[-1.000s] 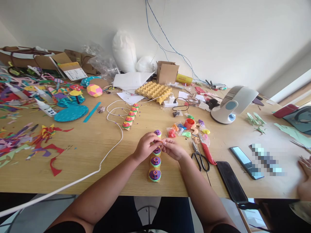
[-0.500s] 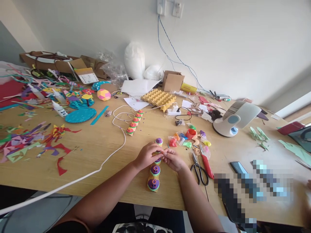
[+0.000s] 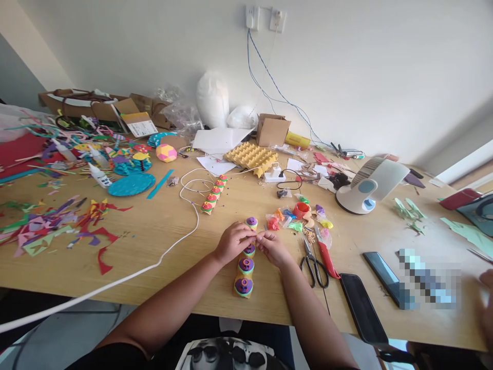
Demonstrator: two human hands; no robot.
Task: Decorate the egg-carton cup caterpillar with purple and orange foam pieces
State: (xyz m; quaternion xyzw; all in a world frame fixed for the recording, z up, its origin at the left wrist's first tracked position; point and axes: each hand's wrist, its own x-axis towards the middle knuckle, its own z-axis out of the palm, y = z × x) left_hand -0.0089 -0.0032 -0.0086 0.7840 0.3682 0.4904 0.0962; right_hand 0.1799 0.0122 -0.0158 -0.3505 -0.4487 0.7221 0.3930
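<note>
A strip of egg-carton cups points away from me on the table. Its cups are topped with purple clay, and the nearer ones carry orange rings and dark dots. Over the strip's far half, my left hand is closed in a pinch. My right hand pinches just beside it, the fingertips of both hands nearly meeting. Whatever lies between the fingertips is too small to make out. The hands partly cover the middle cups, while the farthest purple-topped cup shows beyond them.
A red-topped egg-carton strip lies beyond, near a white cable. To the right are clay packets, black-handled scissors, a red-handled knife, phones and a fan. Paper scraps cover the left. Another person's hand shows at the right edge.
Both hands have shifted slightly away from me, still pinching together over the strip. The camera view has moved a little. The strip stays in place.
</note>
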